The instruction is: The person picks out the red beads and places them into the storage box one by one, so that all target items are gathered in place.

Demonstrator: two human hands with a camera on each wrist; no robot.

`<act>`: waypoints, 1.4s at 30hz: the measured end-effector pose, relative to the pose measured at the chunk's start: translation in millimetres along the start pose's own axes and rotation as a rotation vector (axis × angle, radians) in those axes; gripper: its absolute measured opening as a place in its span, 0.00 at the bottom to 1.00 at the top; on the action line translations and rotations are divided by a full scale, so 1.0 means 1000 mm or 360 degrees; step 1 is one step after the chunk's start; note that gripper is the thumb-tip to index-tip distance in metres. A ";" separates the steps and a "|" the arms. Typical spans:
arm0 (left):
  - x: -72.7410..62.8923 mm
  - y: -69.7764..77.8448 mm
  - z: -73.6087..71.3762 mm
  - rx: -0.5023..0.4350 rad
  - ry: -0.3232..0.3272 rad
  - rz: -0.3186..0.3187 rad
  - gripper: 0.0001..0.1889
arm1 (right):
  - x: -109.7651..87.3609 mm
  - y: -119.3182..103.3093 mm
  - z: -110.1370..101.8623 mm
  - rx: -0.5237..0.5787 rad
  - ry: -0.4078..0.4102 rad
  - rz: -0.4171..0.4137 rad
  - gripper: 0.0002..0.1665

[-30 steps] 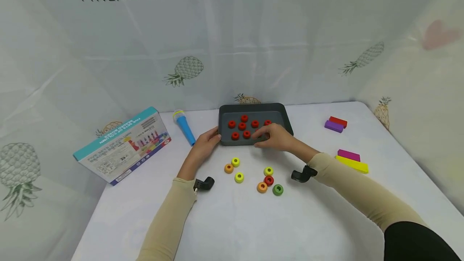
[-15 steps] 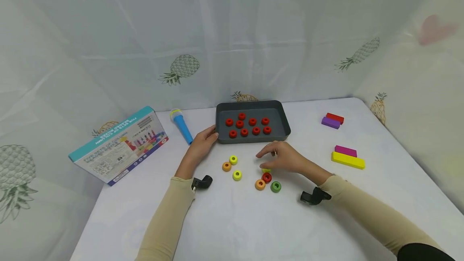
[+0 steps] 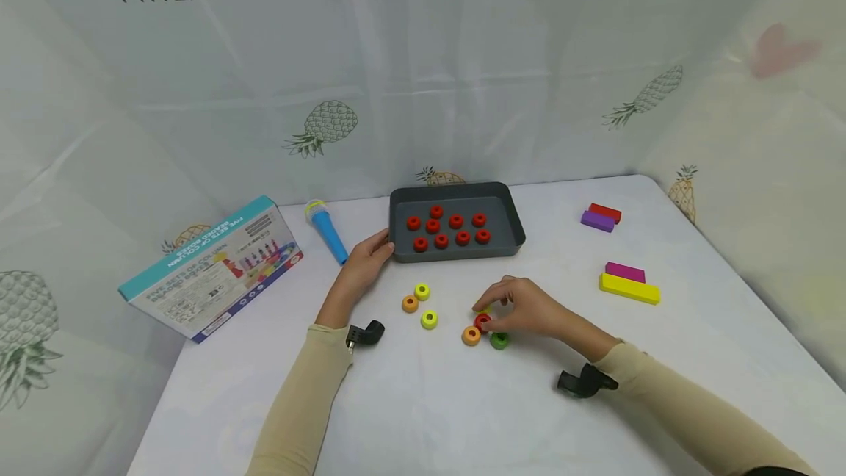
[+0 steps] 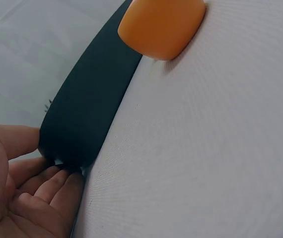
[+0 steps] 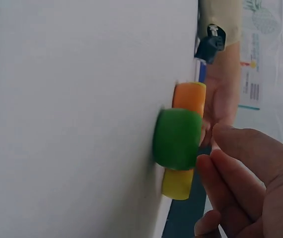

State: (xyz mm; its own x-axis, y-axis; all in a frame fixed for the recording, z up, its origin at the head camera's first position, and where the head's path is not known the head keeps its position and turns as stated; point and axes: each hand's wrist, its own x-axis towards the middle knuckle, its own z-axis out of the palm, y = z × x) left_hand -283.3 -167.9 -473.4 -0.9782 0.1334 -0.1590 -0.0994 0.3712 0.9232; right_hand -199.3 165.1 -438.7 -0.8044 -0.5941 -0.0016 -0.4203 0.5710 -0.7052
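My left hand [image 3: 365, 261] holds the dark grey tray [image 3: 456, 255] at its near left corner; the left wrist view shows thumb and fingers on opposite edges of the corner. Several red beads [image 3: 456, 221] lie inside the tray. My right hand [image 3: 525, 307] is lowered over a small cluster on the table, thumb and fingertips spread around a red bead [image 3: 482, 320]. A yellow bead there is partly covered by the fingers. An orange bead [image 3: 471, 336] and a green bead [image 5: 177, 139] sit beside the red one, which is hidden in the right wrist view.
Two yellow beads [image 3: 429, 319] and an orange bead [image 3: 410, 304] lie between the hands. A blue toy microphone [image 3: 329, 233] and a printed box [image 3: 214, 268] are at left. Coloured blocks [image 3: 629, 289] lie at right. A pineapple-print curtain stands behind.
My right hand has left the tray, where another red bead now lies, and come back down to the bead cluster. The left hand has stayed at the tray's corner.
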 end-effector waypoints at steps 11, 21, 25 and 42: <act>0.001 0.000 0.000 0.0002 0.0011 0.0008 0.29 | -0.008 0.003 0.008 0.0008 0.0070 -0.0138 0.13; -0.001 0.002 0.000 -0.0017 0.0017 0.0049 0.28 | -0.008 0.002 0.008 -0.0038 0.0067 -0.0114 0.14; -0.001 0.002 0.001 -0.0034 0.0010 0.0031 0.29 | -0.008 0.001 0.008 -0.0042 0.0065 -0.0121 0.14; -0.002 0.001 0.001 -0.0031 -0.0003 -0.0004 0.29 | -0.006 0.003 0.009 -0.0057 0.0077 -0.0139 0.14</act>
State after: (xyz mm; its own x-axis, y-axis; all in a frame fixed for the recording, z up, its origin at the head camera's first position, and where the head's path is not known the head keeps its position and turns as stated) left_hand -281.4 -166.6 -473.1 -0.9777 0.1341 -0.1618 -0.1053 0.3539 0.9294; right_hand -192.0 165.4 -447.0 -0.7831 -0.6148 0.0935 -0.5035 0.5387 -0.6755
